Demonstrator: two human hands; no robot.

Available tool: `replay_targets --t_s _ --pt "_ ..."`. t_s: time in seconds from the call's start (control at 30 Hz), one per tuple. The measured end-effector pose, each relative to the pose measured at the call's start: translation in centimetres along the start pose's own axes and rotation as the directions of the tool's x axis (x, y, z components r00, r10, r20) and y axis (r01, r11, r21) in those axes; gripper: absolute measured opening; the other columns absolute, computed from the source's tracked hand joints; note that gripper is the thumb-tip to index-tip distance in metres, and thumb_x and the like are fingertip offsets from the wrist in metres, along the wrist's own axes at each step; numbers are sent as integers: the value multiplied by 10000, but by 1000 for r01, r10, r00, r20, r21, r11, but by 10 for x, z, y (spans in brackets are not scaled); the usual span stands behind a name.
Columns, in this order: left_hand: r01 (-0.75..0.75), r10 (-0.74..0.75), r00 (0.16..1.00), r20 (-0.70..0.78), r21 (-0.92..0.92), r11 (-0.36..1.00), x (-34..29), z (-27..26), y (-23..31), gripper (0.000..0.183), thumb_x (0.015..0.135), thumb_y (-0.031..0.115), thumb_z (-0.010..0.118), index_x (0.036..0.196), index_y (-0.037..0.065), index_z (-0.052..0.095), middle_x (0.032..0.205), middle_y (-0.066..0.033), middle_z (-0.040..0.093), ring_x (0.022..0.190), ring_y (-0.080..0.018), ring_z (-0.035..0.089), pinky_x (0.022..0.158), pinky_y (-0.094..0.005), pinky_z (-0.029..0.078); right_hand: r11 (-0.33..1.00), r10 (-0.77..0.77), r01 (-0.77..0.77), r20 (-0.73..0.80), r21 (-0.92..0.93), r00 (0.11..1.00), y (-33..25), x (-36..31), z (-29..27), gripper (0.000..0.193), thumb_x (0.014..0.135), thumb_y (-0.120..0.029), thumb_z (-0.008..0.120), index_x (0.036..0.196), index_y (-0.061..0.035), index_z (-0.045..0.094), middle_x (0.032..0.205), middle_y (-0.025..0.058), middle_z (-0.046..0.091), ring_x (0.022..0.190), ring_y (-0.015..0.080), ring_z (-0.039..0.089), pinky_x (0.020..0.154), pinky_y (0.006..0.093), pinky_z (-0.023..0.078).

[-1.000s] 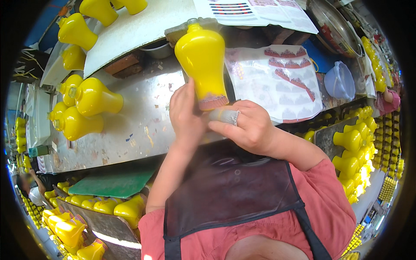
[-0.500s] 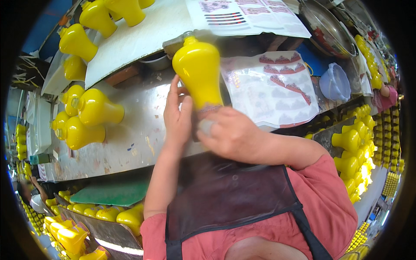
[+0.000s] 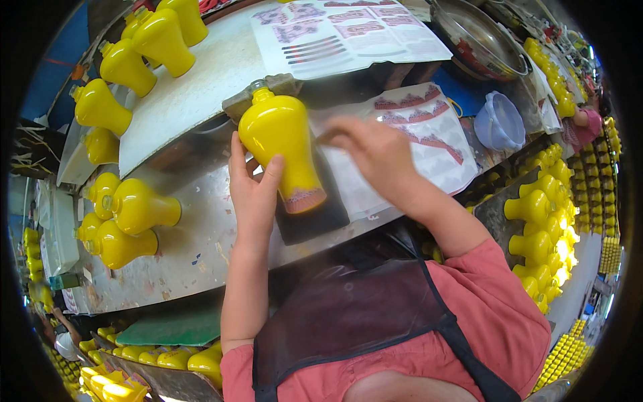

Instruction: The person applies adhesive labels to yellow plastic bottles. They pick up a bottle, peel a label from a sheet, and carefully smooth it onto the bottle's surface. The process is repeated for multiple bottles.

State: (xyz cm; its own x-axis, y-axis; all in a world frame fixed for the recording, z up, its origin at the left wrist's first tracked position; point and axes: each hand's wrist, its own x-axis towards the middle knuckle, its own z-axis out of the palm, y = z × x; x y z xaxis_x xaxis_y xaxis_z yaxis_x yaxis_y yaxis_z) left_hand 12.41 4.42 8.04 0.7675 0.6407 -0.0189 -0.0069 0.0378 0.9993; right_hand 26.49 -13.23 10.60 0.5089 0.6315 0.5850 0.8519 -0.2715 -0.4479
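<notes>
A glossy yellow bottle (image 3: 278, 134) lies with its clear neck on a grey block (image 3: 234, 104) and its base toward me, above a dark pad (image 3: 325, 224). A patterned reddish decal band (image 3: 305, 199) wraps the bottle near the base. My left hand (image 3: 254, 191) grips the bottle's left side, thumb on top and fingers along the edge. To the right of the bottle, apart from it, my right hand (image 3: 382, 157) hovers by a sheet of decals (image 3: 429, 151). Its fingertips are smeared by motion, so whether they hold anything is unclear.
Several yellow bottles (image 3: 144, 208) lie at the left of the metal table (image 3: 194, 261), more on a white board (image 3: 194, 87). A larger printed sheet (image 3: 355, 40) is at the back. Rightward stand a lavender bucket (image 3: 499, 124), a metal pan (image 3: 475, 40) and rows of yellow bottles (image 3: 536, 234).
My right hand has left the bottle's base and moved up and right toward the decal sheet, uncovering the decal band. My left hand stays on the bottle. The whole view has shifted slightly.
</notes>
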Motion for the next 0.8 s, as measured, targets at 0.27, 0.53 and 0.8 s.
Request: replay_targets --t_s 0.27,0.53,0.8 --pt "-2 0 1000 -10 -171 985 -1 13 4 952 928 135 716 1660 51 114 1438 -214 509 1269 -275 578 1037 -379 509 900 359 -432 476 50 803 65 -1 10 289 973 -278 613 1105 -67 761 948 182 746 831 378 706 763 453 553" --pt "-56 62 995 -71 95 994 -4 16 -3 983 931 189 688 1669 54 53 1557 -249 399 1397 -337 462 1177 -423 363 898 314 6 650 -440 692 70 -35 12 377 915 -126 557 1262 -90 700 874 191 708 764 386 706 665 496 556" --pt "-50 53 998 -33 81 995 1 11 -19 965 932 165 623 1671 53 12 1638 -238 287 1484 -341 352 1227 -416 274 921 364 -278 348 -272 864 76 10 -16 265 951 -210 646 1136 -55 757 897 190 743 837 368 726 745 448 568"
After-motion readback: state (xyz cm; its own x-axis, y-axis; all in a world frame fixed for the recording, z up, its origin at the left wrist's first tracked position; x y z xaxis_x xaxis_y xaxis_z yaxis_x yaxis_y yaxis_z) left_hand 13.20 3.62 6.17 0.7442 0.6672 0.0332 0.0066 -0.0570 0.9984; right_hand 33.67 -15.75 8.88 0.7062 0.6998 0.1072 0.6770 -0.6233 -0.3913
